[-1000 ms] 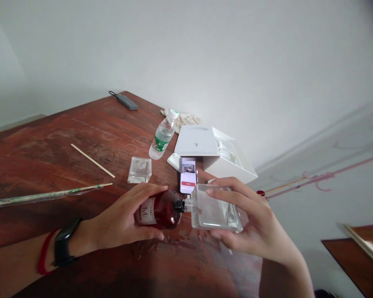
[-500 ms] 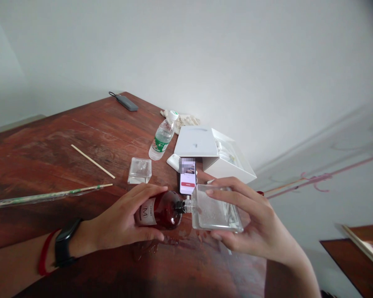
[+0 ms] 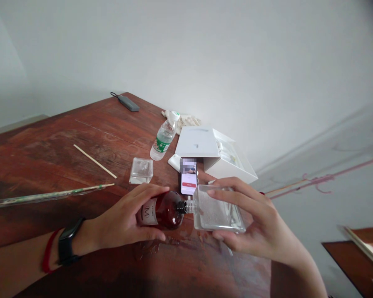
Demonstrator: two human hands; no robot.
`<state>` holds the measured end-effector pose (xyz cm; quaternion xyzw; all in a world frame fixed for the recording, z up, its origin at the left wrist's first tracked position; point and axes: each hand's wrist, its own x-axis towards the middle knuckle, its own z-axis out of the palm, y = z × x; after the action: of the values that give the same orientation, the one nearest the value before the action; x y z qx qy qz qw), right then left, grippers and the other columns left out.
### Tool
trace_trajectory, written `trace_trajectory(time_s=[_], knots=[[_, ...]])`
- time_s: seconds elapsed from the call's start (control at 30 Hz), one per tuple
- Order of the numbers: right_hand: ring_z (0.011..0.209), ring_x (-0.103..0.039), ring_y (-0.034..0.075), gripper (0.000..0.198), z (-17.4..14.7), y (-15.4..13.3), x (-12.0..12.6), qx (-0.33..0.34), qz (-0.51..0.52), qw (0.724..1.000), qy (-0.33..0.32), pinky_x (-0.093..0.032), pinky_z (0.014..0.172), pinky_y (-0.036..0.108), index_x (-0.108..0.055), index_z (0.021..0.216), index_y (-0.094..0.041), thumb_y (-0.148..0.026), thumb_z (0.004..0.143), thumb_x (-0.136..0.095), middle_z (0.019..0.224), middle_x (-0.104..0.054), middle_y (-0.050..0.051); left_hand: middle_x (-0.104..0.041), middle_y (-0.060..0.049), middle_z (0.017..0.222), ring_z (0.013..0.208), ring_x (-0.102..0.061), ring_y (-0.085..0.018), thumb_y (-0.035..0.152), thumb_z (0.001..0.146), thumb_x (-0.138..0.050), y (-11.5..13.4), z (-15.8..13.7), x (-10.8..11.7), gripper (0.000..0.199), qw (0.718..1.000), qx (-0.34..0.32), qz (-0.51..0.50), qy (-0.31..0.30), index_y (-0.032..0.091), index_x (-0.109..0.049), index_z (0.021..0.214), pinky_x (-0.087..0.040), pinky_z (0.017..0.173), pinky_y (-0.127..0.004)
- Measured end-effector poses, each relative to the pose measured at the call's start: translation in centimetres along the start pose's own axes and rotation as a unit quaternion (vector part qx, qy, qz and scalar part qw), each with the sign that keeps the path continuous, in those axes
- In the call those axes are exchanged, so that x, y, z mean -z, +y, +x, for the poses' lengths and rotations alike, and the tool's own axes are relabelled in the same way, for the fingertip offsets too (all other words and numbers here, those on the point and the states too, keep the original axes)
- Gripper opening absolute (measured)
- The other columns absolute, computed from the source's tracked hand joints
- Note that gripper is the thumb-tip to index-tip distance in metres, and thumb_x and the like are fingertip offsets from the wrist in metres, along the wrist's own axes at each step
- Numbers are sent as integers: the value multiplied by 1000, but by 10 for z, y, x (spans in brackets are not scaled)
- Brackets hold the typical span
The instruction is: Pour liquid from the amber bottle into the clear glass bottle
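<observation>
Lower centre of the frame: the left hand [image 3: 124, 221] grips a dark red bottle [image 3: 163, 210] lying on its side, neck pointing right. The right hand [image 3: 255, 225] grasps a clear square glass bottle [image 3: 216, 209] — its neck meets the red bottle's black neck. Both sit just above the worktop [image 3: 49, 140], over a wet patch [image 3: 151, 246]. A phone [image 3: 189, 178] lies just behind — screen lit.
</observation>
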<state>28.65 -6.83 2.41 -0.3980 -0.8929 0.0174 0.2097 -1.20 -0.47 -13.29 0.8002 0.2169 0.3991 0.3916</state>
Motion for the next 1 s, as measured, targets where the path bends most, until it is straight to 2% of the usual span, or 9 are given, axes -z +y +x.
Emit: trace_trajectory(time_s=[0.17, 0.73, 1.0], knots=[[130, -70, 37, 59, 1, -2, 2, -1, 1, 1000, -9, -65, 99, 51, -66, 141, -28, -48, 89, -85, 138, -71, 15, -66, -9, 146, 130, -67, -32, 52, 85, -93, 0, 1, 0, 84, 1000, -15, -10, 5, 32, -50, 155, -53, 117, -46], [130, -69, 34, 57, 4, -5, 6, -1, 12, 1000, -25, -63, 97, 45, -64, 143, -27, -45, 92, -83, 137, -68, 16, -66, -10, 145, 130, -66, -32, 54, 86, -91, 2, 1, 0, 85, 1000, -14, -11, 3, 30, -50, 156, -52, 118, -47], [130, -68, 33, 56, 6, -8, 9, -4, 16, 999, -33, -62, 101, 47, -63, 144, -25, -43, 94, -82, 140, -66, 16, -65, -7, 146, 129, -66, -29, 50, 86, -92, -1, 2, 0, 85, 999, -49, -15, 11, 35, -46, 156, -50, 119, -44]])
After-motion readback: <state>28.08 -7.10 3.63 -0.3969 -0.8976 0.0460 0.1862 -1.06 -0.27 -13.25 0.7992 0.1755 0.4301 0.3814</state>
